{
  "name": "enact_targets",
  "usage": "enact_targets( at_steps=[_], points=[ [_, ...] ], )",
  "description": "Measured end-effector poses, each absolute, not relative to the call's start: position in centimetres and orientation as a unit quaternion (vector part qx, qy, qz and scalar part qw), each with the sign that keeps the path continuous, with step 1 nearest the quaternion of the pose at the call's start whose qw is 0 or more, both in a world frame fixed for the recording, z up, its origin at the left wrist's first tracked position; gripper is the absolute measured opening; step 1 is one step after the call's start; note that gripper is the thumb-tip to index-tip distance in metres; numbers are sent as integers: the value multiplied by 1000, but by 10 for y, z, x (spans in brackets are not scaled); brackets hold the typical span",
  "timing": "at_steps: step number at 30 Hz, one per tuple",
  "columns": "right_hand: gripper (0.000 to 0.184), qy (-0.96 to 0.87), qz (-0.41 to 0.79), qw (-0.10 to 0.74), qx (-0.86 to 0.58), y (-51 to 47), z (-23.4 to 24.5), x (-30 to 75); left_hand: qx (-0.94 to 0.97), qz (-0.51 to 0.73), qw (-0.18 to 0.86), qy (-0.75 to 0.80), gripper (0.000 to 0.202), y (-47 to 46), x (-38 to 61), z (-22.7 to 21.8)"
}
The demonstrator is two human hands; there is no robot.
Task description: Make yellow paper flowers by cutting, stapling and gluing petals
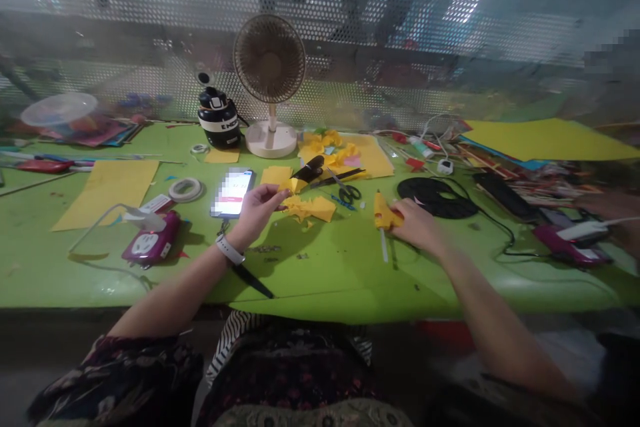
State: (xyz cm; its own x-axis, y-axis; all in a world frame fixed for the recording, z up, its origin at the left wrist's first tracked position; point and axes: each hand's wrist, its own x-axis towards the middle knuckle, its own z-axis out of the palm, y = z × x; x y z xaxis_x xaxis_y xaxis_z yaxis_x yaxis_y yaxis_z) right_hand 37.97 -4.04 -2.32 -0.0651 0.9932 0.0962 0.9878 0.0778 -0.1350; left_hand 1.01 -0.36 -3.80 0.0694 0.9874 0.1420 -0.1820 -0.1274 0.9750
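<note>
The left hand (261, 205) has its grip pinched on yellow paper (292, 185); the right hand (416, 224) has its grip around a yellow glue gun (384, 215), scissors (345, 188) at the gun's ten o'clock.

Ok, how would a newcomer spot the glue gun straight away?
From the desk fan at the back of the green table, come forward and rightward to the right hand. It holds the yellow glue gun, whose pale protruding stick sets it apart from the yellow paper nearby.
</note>
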Motion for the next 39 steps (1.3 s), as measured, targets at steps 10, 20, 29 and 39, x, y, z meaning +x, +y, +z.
enact_targets(
  at_steps=[10, 20, 29, 39],
  points=[
    [32, -721, 26, 78, -688, -57, -36, 362, 508, 542, 528, 412, 32, -5, 9, -38],
    [34, -592, -50, 140, -792, -35, -32, 393, 508, 545, 523, 413, 32, -5, 9, -38],
    [43, -542, -35, 93, -835, -23, -35, 422, 508, 543, 526, 414, 33, -8, 11, -31],
    [76, -644, 606, 348, -312, -137, 26, 253, 506, 556, 507, 422, 31, -6, 8, -34]
  ],
)
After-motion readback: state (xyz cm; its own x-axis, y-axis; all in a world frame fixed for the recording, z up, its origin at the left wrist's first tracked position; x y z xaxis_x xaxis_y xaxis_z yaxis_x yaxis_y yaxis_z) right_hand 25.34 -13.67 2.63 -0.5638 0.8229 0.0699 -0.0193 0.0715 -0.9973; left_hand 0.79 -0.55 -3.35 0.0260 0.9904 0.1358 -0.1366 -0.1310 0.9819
